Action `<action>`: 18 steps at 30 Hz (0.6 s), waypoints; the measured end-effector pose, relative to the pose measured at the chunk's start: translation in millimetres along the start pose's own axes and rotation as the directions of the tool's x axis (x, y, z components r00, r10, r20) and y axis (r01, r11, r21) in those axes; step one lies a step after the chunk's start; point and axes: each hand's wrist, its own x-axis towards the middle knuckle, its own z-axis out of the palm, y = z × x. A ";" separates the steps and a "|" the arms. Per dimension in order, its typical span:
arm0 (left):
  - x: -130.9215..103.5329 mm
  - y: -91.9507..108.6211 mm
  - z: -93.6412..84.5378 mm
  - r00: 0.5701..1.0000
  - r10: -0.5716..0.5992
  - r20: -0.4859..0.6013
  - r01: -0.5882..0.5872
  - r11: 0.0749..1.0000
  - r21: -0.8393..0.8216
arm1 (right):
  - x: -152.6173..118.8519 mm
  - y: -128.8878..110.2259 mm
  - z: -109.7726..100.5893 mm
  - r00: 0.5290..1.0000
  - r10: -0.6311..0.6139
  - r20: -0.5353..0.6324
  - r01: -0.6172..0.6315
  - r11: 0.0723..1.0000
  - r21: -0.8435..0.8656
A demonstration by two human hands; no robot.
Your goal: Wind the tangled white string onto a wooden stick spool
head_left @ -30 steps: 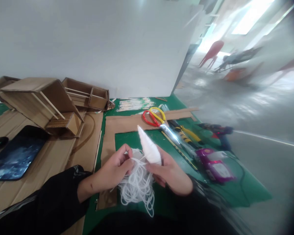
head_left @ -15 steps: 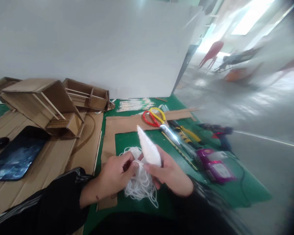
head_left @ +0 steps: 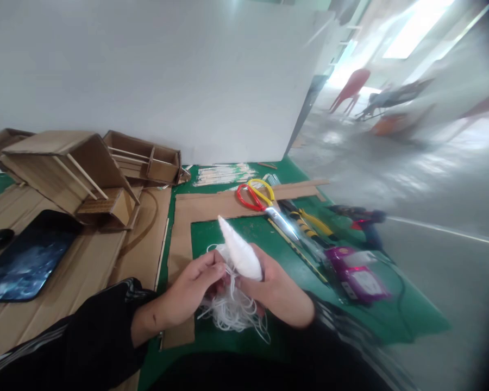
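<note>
A white cone-shaped piece (head_left: 241,252) with a pointed tip, leaning up and to the left, is held in my right hand (head_left: 279,285), whose fingers wrap round its wide lower end. My left hand (head_left: 191,285) is closed, pinching white string close beside the cone. The loose tangle of white string (head_left: 233,314) hangs and lies below both hands, over the green table. Part of the string between my fingers is hidden.
Red-and-yellow-handled scissors (head_left: 281,217), pliers (head_left: 318,224) and a purple packet (head_left: 356,274) lie to the right. Cardboard boxes (head_left: 61,163) and a phone (head_left: 30,255) are at left. Thin white sticks (head_left: 224,174) lie behind, before a white board (head_left: 155,70).
The cone has moved slightly left and down with my right hand. My left hand has turned a little, and the string tangle beneath has shifted.
</note>
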 end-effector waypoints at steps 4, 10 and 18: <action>-0.2 -3.0 1.2 0.999 0.032 0.039 -0.034 0.998 0.053 | 0.3 -1.3 0.2 1.000 0.019 -0.012 -0.019 0.999 -0.027; 1.3 -1.5 0.5 0.995 0.103 0.012 -0.103 0.988 0.118 | 0.6 -2.1 -2.2 0.999 0.034 0.007 -0.034 0.999 -0.003; 1.6 3.1 -4.4 0.949 0.302 0.095 -0.317 0.909 0.271 | 2.5 1.5 -2.4 0.995 0.022 0.092 -0.044 0.967 0.249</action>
